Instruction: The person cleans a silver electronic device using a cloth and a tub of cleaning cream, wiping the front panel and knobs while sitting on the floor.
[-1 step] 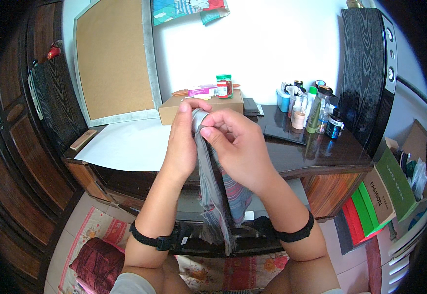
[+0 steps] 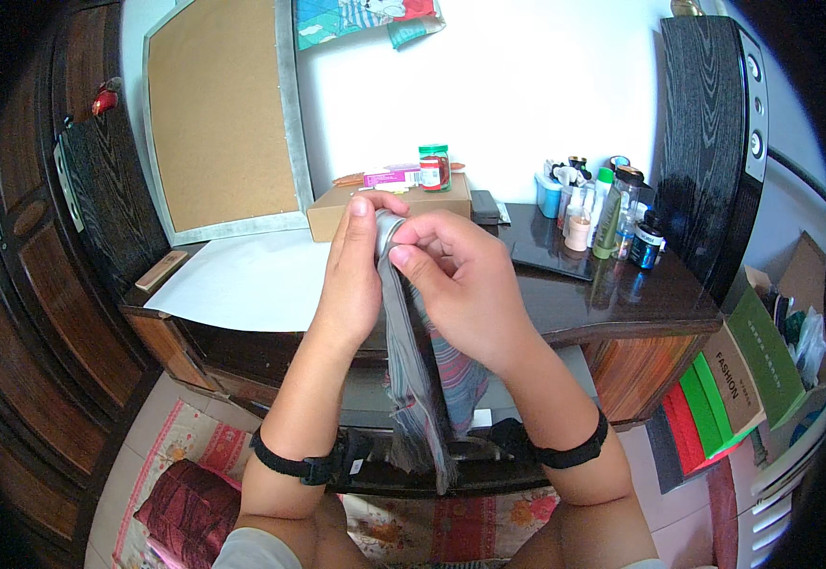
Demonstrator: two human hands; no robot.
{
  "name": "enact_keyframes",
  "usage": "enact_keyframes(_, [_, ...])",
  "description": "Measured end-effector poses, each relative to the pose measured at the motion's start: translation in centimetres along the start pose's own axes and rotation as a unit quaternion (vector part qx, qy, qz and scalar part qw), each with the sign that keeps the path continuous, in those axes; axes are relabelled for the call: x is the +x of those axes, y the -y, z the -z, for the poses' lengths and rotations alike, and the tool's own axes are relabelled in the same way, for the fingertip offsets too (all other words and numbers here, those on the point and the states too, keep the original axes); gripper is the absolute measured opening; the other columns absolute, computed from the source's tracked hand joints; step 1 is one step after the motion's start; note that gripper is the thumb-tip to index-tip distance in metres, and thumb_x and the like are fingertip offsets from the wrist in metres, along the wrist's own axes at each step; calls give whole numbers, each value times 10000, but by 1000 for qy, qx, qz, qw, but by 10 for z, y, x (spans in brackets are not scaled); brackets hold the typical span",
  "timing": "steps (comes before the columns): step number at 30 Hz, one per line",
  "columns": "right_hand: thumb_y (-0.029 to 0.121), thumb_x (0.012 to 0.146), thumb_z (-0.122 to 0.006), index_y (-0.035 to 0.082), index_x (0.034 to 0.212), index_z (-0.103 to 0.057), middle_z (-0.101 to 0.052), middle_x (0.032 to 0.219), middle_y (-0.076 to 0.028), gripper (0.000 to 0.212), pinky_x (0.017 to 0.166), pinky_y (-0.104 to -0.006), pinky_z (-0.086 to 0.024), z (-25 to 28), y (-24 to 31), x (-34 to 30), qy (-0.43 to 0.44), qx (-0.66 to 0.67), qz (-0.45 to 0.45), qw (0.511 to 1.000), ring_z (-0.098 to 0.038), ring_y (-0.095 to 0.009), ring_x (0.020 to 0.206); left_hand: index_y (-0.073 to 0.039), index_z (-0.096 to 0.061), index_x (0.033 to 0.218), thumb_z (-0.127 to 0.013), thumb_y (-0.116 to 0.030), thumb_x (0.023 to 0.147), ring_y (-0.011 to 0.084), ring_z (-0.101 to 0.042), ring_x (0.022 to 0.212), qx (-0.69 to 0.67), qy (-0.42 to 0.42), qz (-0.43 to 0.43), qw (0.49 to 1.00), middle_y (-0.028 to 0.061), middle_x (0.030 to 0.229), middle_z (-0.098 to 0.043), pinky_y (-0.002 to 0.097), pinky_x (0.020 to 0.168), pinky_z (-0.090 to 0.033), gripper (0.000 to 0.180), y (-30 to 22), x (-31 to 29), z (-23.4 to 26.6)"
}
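A grey striped scarf (image 2: 403, 360) with thin red and blue lines hangs from both hands in front of me. Its frayed fringe dangles at the lower end, and its upper end is bunched into a pale fold. Upright on the left side of that bunch, my left hand (image 2: 356, 256) wraps its fingers round the back of the cloth. My right hand (image 2: 456, 275) pinches the scarf between thumb and curled fingers from the right. Some right fingertips and the back of the bunch are hidden.
Beyond my hands stands a dark glossy cabinet (image 2: 641, 299). On it are a cardboard box (image 2: 332, 216), a green-lidded jar (image 2: 435, 169), a white sheet (image 2: 242, 284), a framed board (image 2: 223, 114) and several bottles (image 2: 612, 218). A tall speaker (image 2: 702, 142) rises at right; open boxes (image 2: 745, 370) lie below.
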State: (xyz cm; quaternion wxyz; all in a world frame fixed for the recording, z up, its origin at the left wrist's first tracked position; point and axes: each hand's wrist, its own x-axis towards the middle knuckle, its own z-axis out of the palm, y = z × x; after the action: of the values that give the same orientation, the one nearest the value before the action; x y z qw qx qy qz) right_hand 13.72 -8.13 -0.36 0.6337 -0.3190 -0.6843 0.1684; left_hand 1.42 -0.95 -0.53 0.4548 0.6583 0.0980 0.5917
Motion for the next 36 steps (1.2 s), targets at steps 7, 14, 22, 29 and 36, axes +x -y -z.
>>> enact_keyframes(7, [-1, 889, -656, 2, 931, -640, -544, 861, 18, 45, 596, -188, -400, 6, 1, 1, -31, -22, 53, 998, -504, -21, 698, -19, -572, 1115, -355, -316, 980, 211, -582, 1056, -221, 44, 27, 974, 138, 1082, -622, 349, 938, -455, 392, -9, 1, 4])
enact_keyframes(14, [27, 856, -693, 6, 893, -658, -595, 773, -23, 56, 547, -224, -407, 5, 2, -2, -9, -37, 53, 998, -506, -55, 612, -34, -548, 899, -385, -280, 826, 212, -543, 884, -230, 84, 14, 969, 100, 920, -571, 323, 854, -428, 305, -2, 4, 12])
enact_keyframes(22, [64, 832, -693, 19, 856, -638, -601, 728, -91, 74, 561, -295, -452, -9, 3, -6, -23, -64, 98, 993, -558, -163, 584, -49, -533, 871, -374, -275, 851, 158, -496, 822, -154, 37, -16, 987, 60, 863, -530, 289, 787, -409, 277, -3, -1, 5])
enact_keyframes(29, [22, 789, -698, 15, 853, -645, -608, 728, -75, 84, 541, -284, -441, -13, 2, -5, -60, -148, 167, 973, -554, -153, 590, -50, -510, 864, -370, -290, 854, 162, -492, 836, -28, -16, -35, 999, 63, 873, -516, 275, 792, -406, 279, 0, 1, 7])
enact_keyframes(36, [6, 776, -714, -6, 846, -663, -624, 694, -50, 87, 508, -239, -428, -15, 0, -5, -95, -184, 189, 960, -521, -65, 549, -34, -522, 879, -326, -214, 905, 128, -436, 780, 42, -43, -49, 997, 45, 843, -499, 260, 728, -373, 267, 8, -1, 6])
